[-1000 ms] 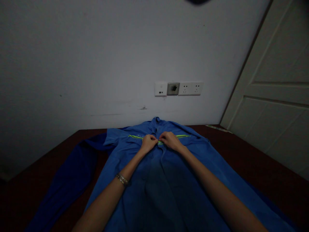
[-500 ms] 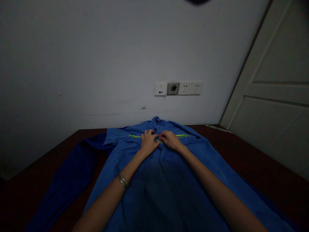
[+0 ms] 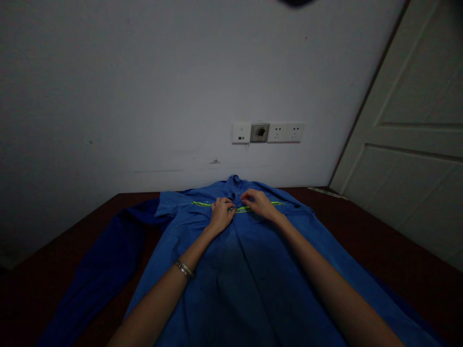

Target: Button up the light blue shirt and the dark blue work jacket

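A blue long-sleeved jacket lies spread out front side up, its collar toward the wall. A yellow-green stripe crosses its chest. At the front opening, my left hand rests with curled fingers, thumb and fingertips closed on the cloth by the stripe. Just to its right, my right hand is closed in a pinch beside the opening, close above the stripe. Whatever sits between its fingertips is too small and dark to make out. A bracelet circles my left wrist.
Beneath the jacket is a dark reddish-brown surface that meets a white wall. Sockets are set in the wall. A pale panelled door stands at the right. The jacket's darker blue sleeve stretches out to the left.
My right hand has moved slightly up and right, away from my left hand, uncovering more of the stripe. My left hand has shifted slightly; the jacket's front fold lies straighter.
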A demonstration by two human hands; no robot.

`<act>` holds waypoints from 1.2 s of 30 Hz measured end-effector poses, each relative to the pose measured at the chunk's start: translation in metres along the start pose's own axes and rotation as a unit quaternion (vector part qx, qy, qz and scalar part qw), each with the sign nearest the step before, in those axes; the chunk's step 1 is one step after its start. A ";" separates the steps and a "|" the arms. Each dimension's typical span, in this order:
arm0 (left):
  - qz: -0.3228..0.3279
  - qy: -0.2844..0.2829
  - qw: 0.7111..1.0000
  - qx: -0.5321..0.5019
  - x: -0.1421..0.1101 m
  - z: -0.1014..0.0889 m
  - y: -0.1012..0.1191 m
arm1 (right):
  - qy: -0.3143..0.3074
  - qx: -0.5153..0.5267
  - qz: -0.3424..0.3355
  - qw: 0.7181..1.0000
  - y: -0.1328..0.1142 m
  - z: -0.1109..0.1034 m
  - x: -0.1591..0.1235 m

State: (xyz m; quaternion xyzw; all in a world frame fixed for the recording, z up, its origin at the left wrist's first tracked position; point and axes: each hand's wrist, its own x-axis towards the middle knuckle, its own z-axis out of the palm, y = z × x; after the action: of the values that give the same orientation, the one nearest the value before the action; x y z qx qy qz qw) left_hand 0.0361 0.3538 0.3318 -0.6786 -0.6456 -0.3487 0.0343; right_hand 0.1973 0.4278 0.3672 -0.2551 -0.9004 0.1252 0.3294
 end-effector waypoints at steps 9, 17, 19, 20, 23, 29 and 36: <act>0.000 0.000 1.000 0.008 0.000 0.000 0.001 | -0.084 -0.149 -0.039 0.985 -0.033 0.000 -0.007; 0.028 0.001 0.999 0.035 -0.001 0.003 -0.001 | -0.097 -0.163 -0.045 0.981 -0.034 0.003 -0.009; 0.043 0.002 0.998 0.041 -0.001 0.001 -0.001 | -0.090 -0.160 -0.053 0.982 -0.034 0.003 -0.009; 0.052 0.003 0.998 0.044 0.000 0.001 -0.001 | -0.085 -0.157 -0.057 0.982 -0.034 0.003 -0.009; 0.074 0.001 0.996 0.055 0.001 -0.003 0.000 | -0.067 -0.144 -0.057 0.986 -0.032 0.003 -0.009; 0.101 -0.007 0.992 0.072 0.002 -0.011 0.001 | -0.025 -0.066 -0.015 0.997 -0.020 0.006 -0.007; 0.106 -0.021 0.991 0.081 0.002 -0.012 0.001 | 0.002 0.023 0.016 1.000 -0.006 0.015 -0.004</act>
State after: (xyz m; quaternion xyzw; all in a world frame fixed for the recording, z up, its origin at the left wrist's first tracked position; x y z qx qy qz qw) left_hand 0.0322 0.3491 0.3421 -0.7451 -0.5970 -0.2754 0.1122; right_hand 0.1879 0.4201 0.3560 -0.2622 -0.8924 0.1508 0.3349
